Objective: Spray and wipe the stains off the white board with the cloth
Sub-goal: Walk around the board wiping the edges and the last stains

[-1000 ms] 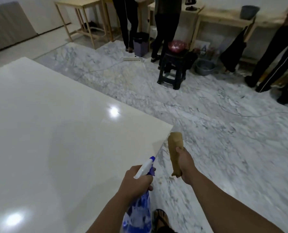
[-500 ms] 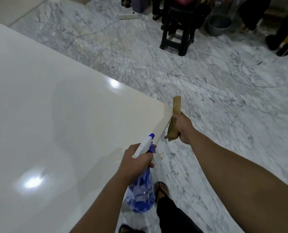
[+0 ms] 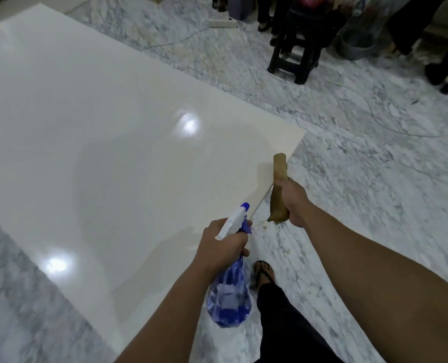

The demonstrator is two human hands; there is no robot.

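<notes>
I see the white board (image 3: pixel 100 142) lying flat on the marble floor (image 3: pixel 348 166). My left hand (image 3: pixel 221 246) grips the blue spray bottle (image 3: pixel 229 297) over its near edge; my right hand (image 3: pixel 295 201) clutches the rolled brown cloth (image 3: pixel 279 187) beside its corner.

Dim, cool indoor light from overhead. Two bright glare spots on the glossy white rectangular board (image 3: pixel 92 142), one near left, one mid. Soft shadow of the person across its near side. Grey-veined marble floor (image 3: pixel 374 179) smeared by motion blur at right. Wide-angle bending at edges; far clutter dark, unsharp.
</notes>
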